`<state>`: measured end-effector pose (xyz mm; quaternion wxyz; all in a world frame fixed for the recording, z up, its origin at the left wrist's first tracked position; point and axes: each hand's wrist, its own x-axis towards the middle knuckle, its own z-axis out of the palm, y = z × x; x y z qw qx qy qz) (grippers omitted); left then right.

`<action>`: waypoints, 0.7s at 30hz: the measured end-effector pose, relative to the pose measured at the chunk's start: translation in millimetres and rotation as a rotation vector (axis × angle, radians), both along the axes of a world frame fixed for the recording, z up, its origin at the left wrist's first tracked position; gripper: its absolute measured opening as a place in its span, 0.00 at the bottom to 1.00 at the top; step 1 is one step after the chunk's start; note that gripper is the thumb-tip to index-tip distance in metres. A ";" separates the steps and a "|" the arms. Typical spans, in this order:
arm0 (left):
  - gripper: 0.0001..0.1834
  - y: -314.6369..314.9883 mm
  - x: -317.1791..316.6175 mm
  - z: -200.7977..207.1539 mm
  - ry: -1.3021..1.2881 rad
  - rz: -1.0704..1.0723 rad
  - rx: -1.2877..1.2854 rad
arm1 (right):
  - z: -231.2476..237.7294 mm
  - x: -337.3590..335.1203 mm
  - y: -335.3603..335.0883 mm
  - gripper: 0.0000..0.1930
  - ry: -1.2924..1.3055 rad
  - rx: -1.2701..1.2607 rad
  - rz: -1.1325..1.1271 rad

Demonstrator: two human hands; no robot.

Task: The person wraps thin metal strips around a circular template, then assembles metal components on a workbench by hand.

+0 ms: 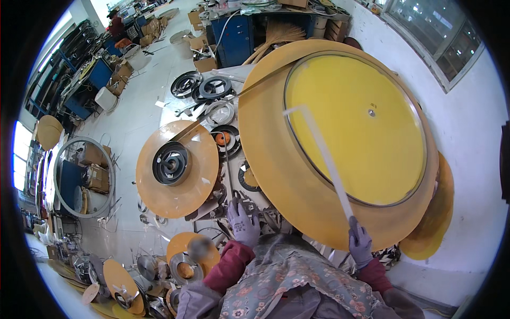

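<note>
My right hand [360, 243], in a light purple glove, is closed around the lower end of a long pale translucent strip [328, 158], bent near its top. The strip lies across a large tan disc [268, 159] with a round yellow centre [356, 127]. My left hand [244, 226], gloved alike, has its thumb apart and its fingers stretched up by the lower end of a bent metal rod [228, 165]. A thin dark band [255, 85] runs from the yellow centre's rim to a coil [171, 163] on a smaller tan disc [202, 186].
Several black and white rings [215, 87] lie on a bench between the discs, beside a wrench [185, 110]. A white wall [473, 133] with a window stands at the right. More reels and discs [119, 284] crowd the lower left. A blue cabinet [232, 38] stands at the back.
</note>
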<state>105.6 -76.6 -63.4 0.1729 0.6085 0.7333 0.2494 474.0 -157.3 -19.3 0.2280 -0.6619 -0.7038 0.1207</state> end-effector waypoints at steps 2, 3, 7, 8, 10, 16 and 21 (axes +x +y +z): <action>0.34 -8.8 -1.5 -2.7 0.021 -0.009 0.001 | -7.5 4.4 2.0 0.26 -0.040 0.034 0.039; 0.34 -13.0 -2.4 -2.7 0.022 -0.006 0.001 | -4.9 2.4 8.4 0.26 -0.082 -0.054 0.020; 0.34 -35.0 -11.2 -4.7 -0.001 0.005 -0.072 | 16.0 -12.2 23.8 0.25 -0.015 0.043 0.015; 0.34 -37.9 -11.9 -5.4 -0.010 0.004 -0.071 | 12.6 -9.4 22.7 0.25 -0.017 0.046 0.016; 0.34 -42.6 -12.3 -5.8 -0.006 0.006 -0.078 | -1.1 -2.3 19.8 0.24 -0.116 -0.219 0.008; 0.34 -57.7 -20.6 -8.4 0.007 0.042 -0.104 | -1.4 -7.2 33.6 0.26 0.029 0.131 0.024; 0.34 -64.8 -24.2 -13.5 0.003 0.079 -0.155 | 8.0 -8.3 47.7 0.28 -0.096 -0.068 0.022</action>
